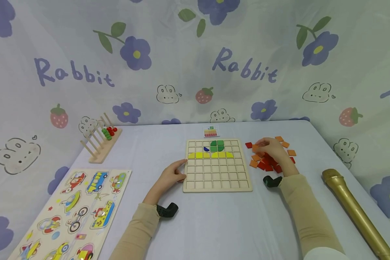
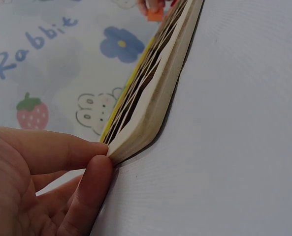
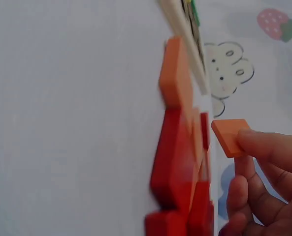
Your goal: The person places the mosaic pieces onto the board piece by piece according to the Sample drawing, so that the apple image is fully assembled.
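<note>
A wooden grid board [image 1: 217,189] lies flat, with a row of yellow pieces [image 1: 199,155], a green shape made of several pieces [image 1: 217,146] and a small blue piece [image 1: 206,148] on it. My left hand [image 1: 169,177] rests fingertips and thumb against the board's left edge, fingers fairly straight. To the board's right, my right hand [image 1: 273,150] pinches an orange square tile [image 3: 229,135] between thumb and fingers, raised above a loose pile of red tiles [image 1: 268,162] and orange tiles [image 1: 254,164]. Behind the board lies a small picture card [image 1: 211,131] with a coloured grid pattern.
At the far left stands a wooden peg rack [image 1: 100,151] with green and red beads. A vehicle picture puzzle board [image 1: 74,213] lies at the front left. Along the right side lies a gold microphone [image 1: 354,209]. A printed cloth [image 1: 169,61] hangs behind the table.
</note>
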Motion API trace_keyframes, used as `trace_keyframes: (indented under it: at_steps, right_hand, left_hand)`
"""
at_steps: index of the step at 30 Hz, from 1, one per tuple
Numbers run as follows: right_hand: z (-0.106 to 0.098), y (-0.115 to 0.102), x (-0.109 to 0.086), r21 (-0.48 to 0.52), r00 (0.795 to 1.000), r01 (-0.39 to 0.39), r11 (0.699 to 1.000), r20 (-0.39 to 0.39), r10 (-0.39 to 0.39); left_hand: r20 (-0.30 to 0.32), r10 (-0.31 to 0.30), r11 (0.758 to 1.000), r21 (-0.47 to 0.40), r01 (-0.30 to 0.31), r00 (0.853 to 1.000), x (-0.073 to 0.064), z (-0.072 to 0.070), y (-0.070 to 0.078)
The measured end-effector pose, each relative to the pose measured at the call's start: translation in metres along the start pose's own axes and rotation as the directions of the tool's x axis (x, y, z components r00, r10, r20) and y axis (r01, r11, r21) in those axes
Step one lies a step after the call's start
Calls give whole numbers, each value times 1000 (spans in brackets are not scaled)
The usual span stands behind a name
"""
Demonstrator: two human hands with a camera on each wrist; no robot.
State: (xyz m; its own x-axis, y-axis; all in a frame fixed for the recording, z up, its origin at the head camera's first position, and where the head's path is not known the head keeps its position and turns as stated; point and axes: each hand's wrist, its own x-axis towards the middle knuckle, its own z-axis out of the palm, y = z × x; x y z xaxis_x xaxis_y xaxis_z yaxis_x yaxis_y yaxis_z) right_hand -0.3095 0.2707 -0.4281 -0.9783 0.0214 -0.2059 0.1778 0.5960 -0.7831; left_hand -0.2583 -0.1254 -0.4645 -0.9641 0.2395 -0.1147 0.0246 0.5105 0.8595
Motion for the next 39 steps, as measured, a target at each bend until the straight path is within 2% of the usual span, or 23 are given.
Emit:
trace_keyframes:
  at_steps: [7,18,21,25,30,39]
  right_hand:
    - [11,-20,-2,178,999,-11,984,50,2]
    - [33,-33,-3,246,988,12,969,147,-49]
    - [39,-34,-4,253,986,-4,968,161,-38]
    - [47,-33,-6,219,985,3,976,167,-40]
    - [56,-32,-8,122,982,62,991,172,-83]
    - [69,-33,-11,-64,983,156,986,104,-149]
  left_hand:
    - [-9,-2,1000,-2,2,1000,1,2,0]
    - [-10,7,1000,-14,-7,1000,2,4,0]
    - [-9,6,1000,-11,-6,1000,3,4,0]
    - [-9,7,1000,-10,-7,1000,3,4,1]
    - [1,7,1000,-24,-7,1000,2,4,-1]
    - [-1,-12,1000,-16,12,1000,-1,0,-3]
